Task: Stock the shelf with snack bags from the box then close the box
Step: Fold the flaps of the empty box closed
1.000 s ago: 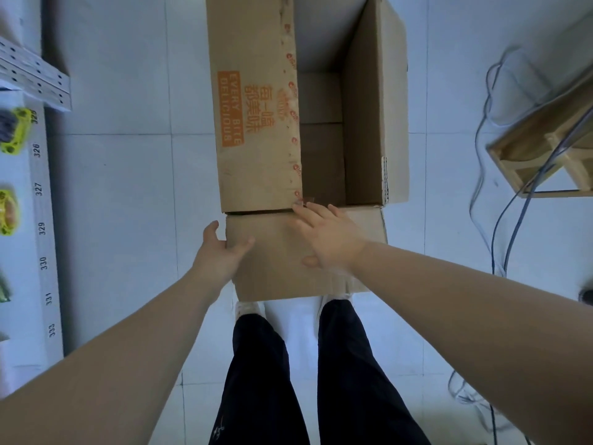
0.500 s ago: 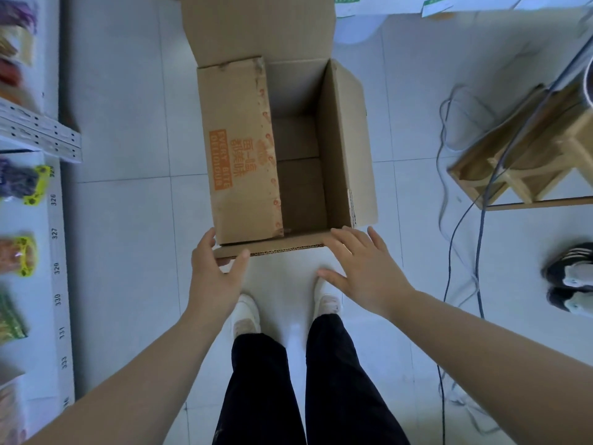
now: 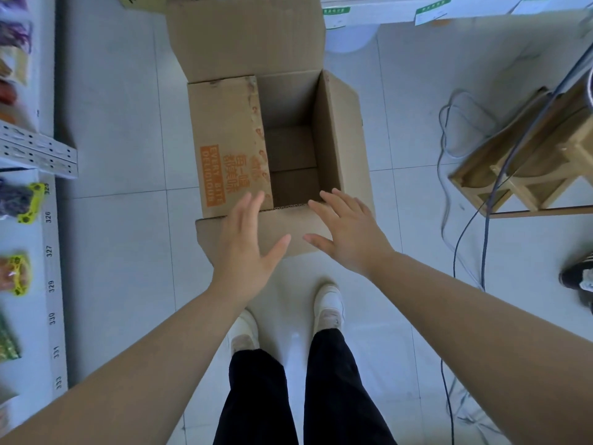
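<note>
Pale grey tiled floor (image 3: 122,284) throughout, evenly and softly lit. At right of frame, a wooden rack (image 3: 468,181), grey cables (image 3: 442,194) trailing over tiles. Top centre, a white tub (image 3: 349,40).

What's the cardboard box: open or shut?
Open. The cardboard box has only its printed flap folded in; the bare bottom shows.

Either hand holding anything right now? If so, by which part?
Nothing held. Left hand and right hand are both open, fingers spread, over the near flap of the cardboard box; contact can't be told.
</note>
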